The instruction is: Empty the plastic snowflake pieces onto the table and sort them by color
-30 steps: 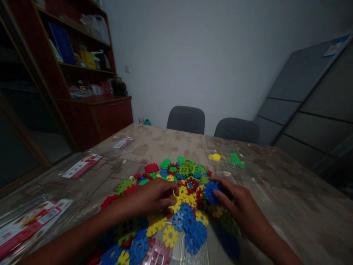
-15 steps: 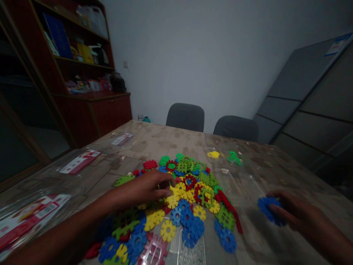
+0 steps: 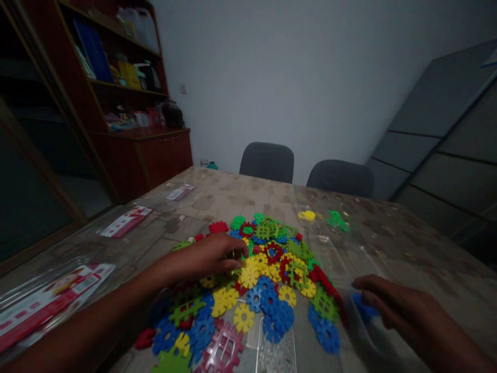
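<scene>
Heap of flat toothed plastic pieces [image 3: 262, 263] spread over the middle of the table [image 3: 229, 194], near edge toward me. My left hand [image 3: 212, 253] hangs over its left side, palm down, fingers bent, thumb and forefinger parted with a gap between; nothing seen in the grip. Fingertips just beside a cluster of yellow discs [image 3: 248, 275]; contact unclear. My right hand [image 3: 406, 305] is out to the right, well apart from the heap, fingers stretched. Below thumb and fingers, a blue piece [image 3: 365, 309], blurred, with clear plastic about it; cannot tell whether I grip it. Nearer me in the heap: blue discs [image 3: 277, 317] overlapping, a pink lattice piece [image 3: 223, 346]. Far side: a green lattice piece [image 3: 267, 228]. Beyond, to the right, yellow pieces [image 3: 306, 215] beside green ones [image 3: 337, 221]. Left: three printed packets [image 3: 126, 221]. Two grey chairs [image 3: 267, 161] past the far edge.
</scene>
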### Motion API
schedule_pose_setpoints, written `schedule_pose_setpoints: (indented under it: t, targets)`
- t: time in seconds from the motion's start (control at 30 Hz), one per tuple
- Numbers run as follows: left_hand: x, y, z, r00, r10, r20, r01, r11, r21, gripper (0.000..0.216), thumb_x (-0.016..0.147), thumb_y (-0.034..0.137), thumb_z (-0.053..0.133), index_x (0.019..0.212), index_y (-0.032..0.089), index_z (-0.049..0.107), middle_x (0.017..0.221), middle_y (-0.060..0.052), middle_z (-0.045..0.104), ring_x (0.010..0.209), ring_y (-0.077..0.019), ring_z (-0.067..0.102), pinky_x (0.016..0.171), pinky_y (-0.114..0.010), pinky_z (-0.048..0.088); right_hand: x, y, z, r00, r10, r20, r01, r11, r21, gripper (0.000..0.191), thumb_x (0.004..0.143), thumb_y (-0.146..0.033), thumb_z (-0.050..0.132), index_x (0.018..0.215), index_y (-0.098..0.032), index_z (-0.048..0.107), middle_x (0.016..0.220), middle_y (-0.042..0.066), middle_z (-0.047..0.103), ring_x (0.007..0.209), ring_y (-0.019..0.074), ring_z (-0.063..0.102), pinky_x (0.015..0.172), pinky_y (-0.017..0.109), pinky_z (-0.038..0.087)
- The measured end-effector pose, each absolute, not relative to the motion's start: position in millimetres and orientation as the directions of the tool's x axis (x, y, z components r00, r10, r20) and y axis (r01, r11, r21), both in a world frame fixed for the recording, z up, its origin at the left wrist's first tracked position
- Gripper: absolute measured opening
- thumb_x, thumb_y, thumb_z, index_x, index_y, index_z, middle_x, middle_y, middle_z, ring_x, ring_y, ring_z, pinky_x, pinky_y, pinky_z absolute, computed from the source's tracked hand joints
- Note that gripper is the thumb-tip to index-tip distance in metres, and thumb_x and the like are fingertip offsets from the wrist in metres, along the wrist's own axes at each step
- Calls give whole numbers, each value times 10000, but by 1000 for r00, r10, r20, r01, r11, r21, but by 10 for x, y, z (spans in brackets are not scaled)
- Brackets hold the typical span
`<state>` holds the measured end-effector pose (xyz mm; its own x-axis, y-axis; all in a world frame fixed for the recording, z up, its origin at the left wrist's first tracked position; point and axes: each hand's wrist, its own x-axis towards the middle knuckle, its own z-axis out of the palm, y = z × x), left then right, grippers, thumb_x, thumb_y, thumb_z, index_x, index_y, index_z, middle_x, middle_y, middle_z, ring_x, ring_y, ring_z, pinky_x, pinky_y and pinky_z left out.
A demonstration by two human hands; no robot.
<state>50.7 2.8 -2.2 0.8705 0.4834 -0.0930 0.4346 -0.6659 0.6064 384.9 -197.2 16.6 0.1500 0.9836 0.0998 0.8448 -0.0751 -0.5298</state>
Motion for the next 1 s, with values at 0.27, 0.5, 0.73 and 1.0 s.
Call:
schedule_pose_setpoints:
  t: [0.27, 0.5, 0.73, 1.0]
  targets:
    - [513, 80, -196, 860, 502, -88, 473, -722, 505, 216, 833, 114, 670, 1033, 192, 643, 1071, -54, 679, 986, -231, 612, 843, -302, 430, 3016, -1557, -276, -201, 970, -136, 912, 134, -387, 357, 844, -177, 549, 1148, -281, 705, 1116, 99, 755, 943, 290, 728, 796, 392, 568]
    - [603, -65, -239, 890, 454, -44, 419, -776, 472, 249, 866, 190, 714, 1093, 194, 612, 1187, -83, 608, 1105, -270, 576, 946, -347, 432, 2583, -1500, -513, -121, 985, -125, 943, 75, -325, 555, 785, -150, 646, 1332, -220, 590, 1364, 171, 581, 1176, 349, 605, 967, 484, 499]
    - [661, -117, -294, 902, 425, -75, 418, -819, 393, 290, 799, 235, 816, 970, 179, 589, 1114, -66, 583, 1036, -256, 569, 847, -313, 434, 2654, -1432, -650, -97, 989, -112, 878, 32, -478, 401, 794, -136, 659, 1184, -220, 612, 1236, 115, 644, 1096, 276, 623, 917, 377, 472]
    - [662, -132, -243, 878, 475, -63, 440, -747, 499, 330, 754, 16, 733, 954, 190, 536, 1059, -34, 593, 988, -223, 550, 823, -305, 432, 2728, -1372, -559, -81, 994, -75, 844, 29, -536, 137, 923, -207, 531, 947, -192, 665, 1011, 80, 727, 909, 227, 658, 794, 309, 438]
